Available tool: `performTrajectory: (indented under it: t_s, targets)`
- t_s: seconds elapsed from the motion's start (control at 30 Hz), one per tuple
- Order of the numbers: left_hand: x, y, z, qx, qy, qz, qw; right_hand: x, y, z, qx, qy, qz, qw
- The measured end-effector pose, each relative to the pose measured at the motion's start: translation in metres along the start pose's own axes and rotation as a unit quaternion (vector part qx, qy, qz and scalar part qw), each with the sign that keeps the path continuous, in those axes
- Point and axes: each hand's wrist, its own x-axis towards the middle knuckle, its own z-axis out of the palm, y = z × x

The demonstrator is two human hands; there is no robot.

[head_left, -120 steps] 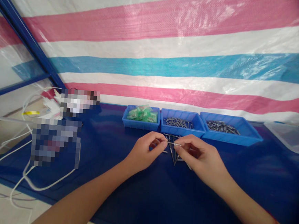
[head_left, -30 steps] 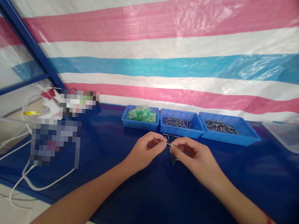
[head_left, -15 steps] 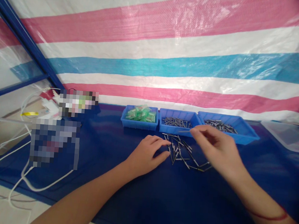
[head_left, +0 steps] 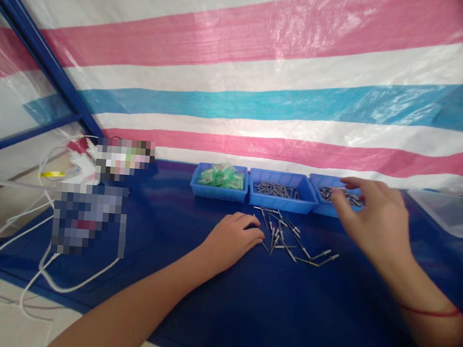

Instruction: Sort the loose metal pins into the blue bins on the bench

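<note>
Loose blind rivets [head_left: 278,233] lie scattered in a pile on the blue tabletop [head_left: 245,303]. My left hand [head_left: 232,240] rests at the pile's left edge, thumb and fingertips together on a rivet [head_left: 265,246] whose thin end sticks out below them. Over the right blue bin [head_left: 323,207] is my right hand [head_left: 376,214], thumb and forefinger apart; whether a rivet lies between them is hard to make out. That bin contains short metal rivets [head_left: 347,197], partly covered by the hand.
A middle blue bin [head_left: 283,204] contains rivets, and the left bin [head_left: 219,193] green-and-clear packets [head_left: 221,177]. A translucent lid or tray [head_left: 440,214] lies far right. White cables [head_left: 62,290] loop at left. A striped sheet [head_left: 261,101] hangs behind.
My right hand has moved right from the middle bin's front to over the right bin, and its pinch on a thin rivet has loosened. My left thumb and fingers have come together.
</note>
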Motion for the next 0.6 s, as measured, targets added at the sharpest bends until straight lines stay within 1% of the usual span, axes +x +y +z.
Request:
performTrajectory:
  t_s: [0.1,0.17,0.23,0.3,0.37,0.4,0.5,0.6]
  targets:
    - [0.0,0.001,0.0,0.014,-0.003,-0.007,1.0,-0.005,-0.024,0.0,0.045,-0.007,-0.05,0.998]
    - [0.001,0.001,-0.001,0.015,0.001,-0.016,1.0,-0.009,-0.037,0.001,0.097,-0.038,-0.085,0.991]
    - [0.001,0.002,-0.004,-0.002,0.017,-0.031,0.999,-0.014,-0.05,0.001,0.159,-0.107,-0.107,0.976]
    - [0.002,0.003,-0.006,-0.047,0.04,-0.056,0.997,-0.02,-0.062,0.002,0.223,-0.187,-0.107,0.951]
    - [0.002,0.004,-0.008,-0.124,0.065,-0.085,0.986,-0.025,-0.071,0.003,0.276,-0.241,-0.082,0.927]
    - [0.002,0.005,-0.009,-0.17,0.075,-0.098,0.978,-0.028,-0.075,0.005,0.294,-0.254,-0.06,0.919]
    - [0.001,0.01,-0.009,-0.293,0.102,-0.132,0.941,-0.034,-0.082,0.009,0.348,-0.255,0.03,0.902]
    - [0.001,0.016,-0.007,-0.364,0.117,-0.163,0.91,-0.038,-0.085,0.013,0.417,-0.246,0.114,0.868]
